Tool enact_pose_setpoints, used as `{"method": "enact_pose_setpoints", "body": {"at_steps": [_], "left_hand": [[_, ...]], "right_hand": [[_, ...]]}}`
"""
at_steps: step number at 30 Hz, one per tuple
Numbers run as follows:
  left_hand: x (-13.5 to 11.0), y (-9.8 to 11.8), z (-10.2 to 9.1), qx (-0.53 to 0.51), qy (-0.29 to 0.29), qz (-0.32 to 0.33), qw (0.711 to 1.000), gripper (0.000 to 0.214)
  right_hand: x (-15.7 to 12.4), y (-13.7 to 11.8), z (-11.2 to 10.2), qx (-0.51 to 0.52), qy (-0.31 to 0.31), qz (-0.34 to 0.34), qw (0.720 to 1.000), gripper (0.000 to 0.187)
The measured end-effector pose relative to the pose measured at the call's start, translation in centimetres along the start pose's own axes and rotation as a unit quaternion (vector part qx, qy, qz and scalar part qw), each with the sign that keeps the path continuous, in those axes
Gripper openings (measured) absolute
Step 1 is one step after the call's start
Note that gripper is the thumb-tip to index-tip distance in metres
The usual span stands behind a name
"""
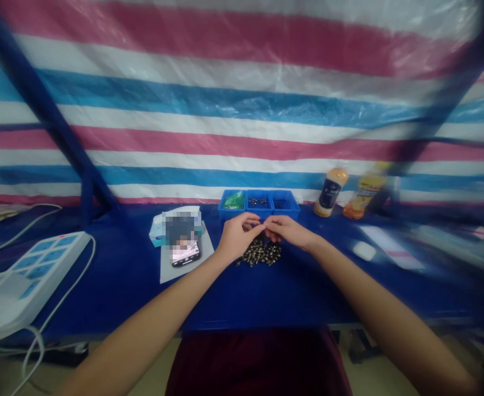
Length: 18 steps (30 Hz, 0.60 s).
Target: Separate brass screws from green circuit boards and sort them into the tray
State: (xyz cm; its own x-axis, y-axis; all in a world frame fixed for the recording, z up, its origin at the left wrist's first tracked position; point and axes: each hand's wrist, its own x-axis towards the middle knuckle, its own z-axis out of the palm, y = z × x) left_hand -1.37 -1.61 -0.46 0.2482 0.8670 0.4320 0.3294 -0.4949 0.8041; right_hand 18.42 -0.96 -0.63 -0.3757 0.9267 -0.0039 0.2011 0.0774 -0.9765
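My left hand (240, 235) and my right hand (286, 231) meet fingertip to fingertip over a pile of small brass-and-dark metal pieces (262, 254) on the blue table. Both hands have their fingers pinched together. Whatever lies between the fingertips is too small or hidden to name. Just behind the hands stands a blue three-part tray (286, 212). Its left compartment holds a green bag (234, 200), its middle one small metal parts (258, 202), and its right one a few dark bits that are hard to make out.
On the left, a phone (187, 254) leans on a tissue box (157, 233) over a pale sheet (166, 273). A white power strip (56, 258) with cables lies further left. Two drink bottles (330, 192) stand back right, near a white rounded case (364, 251). Striped sheeting (242, 143) hangs behind.
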Motion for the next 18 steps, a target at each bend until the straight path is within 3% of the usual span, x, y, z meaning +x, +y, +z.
{"method": "enact_pose_setpoints", "body": {"at_steps": [5,11,14,18], "left_hand": [[-0.2,0.5,-0.2,0.077,0.025,0.032,0.996,0.022],[0.0,0.1,-0.8,0.189,0.018,0.059,0.980,0.019],[0.0,-0.2,-1.8,0.317,0.064,0.063,0.944,0.024],[-0.1,-0.8,-3.1,0.423,0.119,0.017,0.898,0.038]], "right_hand": [[0.3,0.4,-2.5,0.056,0.074,0.062,0.994,0.033],[0.6,1.2,-4.4,0.048,0.201,0.031,0.978,0.037],[0.7,1.3,-4.0,-0.002,0.195,0.016,0.981,0.033],[0.7,1.7,-3.2,-0.118,0.123,-0.011,0.985,0.022]]}}
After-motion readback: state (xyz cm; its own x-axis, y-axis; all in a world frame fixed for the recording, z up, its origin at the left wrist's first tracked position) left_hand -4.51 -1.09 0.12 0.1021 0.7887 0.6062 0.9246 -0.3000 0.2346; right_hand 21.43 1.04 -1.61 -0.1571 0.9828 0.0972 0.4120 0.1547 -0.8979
